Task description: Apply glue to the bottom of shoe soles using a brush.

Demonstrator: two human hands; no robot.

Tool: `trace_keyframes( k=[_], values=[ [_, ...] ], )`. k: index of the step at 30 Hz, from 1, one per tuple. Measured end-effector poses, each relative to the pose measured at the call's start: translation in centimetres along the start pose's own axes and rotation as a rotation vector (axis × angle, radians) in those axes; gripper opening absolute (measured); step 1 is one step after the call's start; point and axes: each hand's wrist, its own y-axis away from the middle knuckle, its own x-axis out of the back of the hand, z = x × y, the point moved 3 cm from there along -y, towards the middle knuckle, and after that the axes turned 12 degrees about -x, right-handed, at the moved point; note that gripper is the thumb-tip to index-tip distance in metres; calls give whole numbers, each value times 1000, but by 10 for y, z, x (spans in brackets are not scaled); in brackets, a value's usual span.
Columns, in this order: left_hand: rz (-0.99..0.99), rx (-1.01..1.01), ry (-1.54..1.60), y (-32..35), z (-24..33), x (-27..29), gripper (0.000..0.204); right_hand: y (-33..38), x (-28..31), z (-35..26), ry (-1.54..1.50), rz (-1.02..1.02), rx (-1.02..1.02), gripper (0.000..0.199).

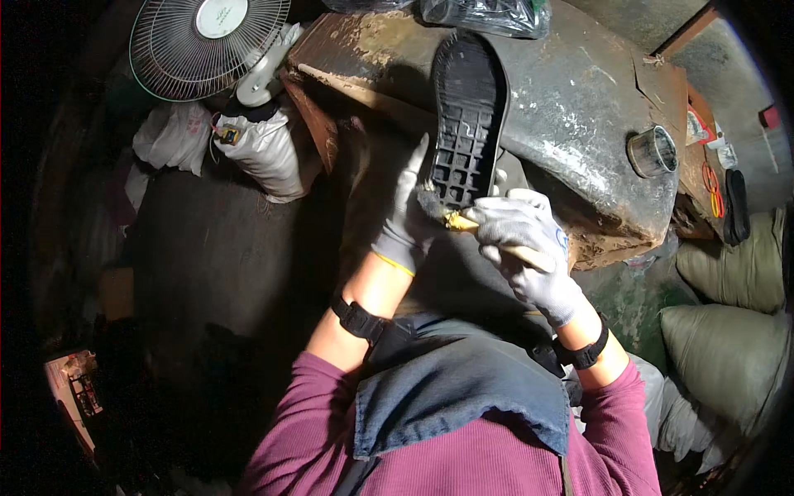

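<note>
Plainly, in the head view, you hold a black shoe sole (467,116) just above the middle of the frame, its gridded heel end toward you. Your gloved left hand (404,211) is partly closed on it, the thumb stretched along the left edge; the other fingers are mostly hidden beneath, so their grip is hard to make out. Your gloved right hand (529,240) is curled around a brush (460,221), covering part of its pale handle. The dark bristles meet the heel's lower left corner, but blend into shadow there; you cannot tell how firmly they press.

A worn workbench (571,107) fills the upper right, bearing an open metal can (652,152). At the top edge, a plastic-wrapped bundle (488,15) is cut off, as is the fan (211,41) at upper left. Darkness swallows most of the lower left.
</note>
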Motion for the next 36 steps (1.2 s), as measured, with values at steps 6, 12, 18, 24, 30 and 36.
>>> trace_keyframes(
  k=[6,12,18,24,30,36],
  values=[
    [-39,-186,-273,2,42,-3,80,19,18,1,39,-113,-30,19],
    [-34,-241,-569,12,60,0,68,9,-3,20,-559,-15,-804,18],
    [143,-292,-393,14,48,5,47,-3,-3,18,-298,21,-659,21],
    [249,-341,-895,17,27,-4,39,-26,2,34,103,81,-401,23],
    [425,-285,-1104,20,18,-14,42,-53,27,85,-15,291,-636,31],
    [290,-103,-678,23,0,10,42,-80,48,148,-80,535,-617,28]
  ],
)
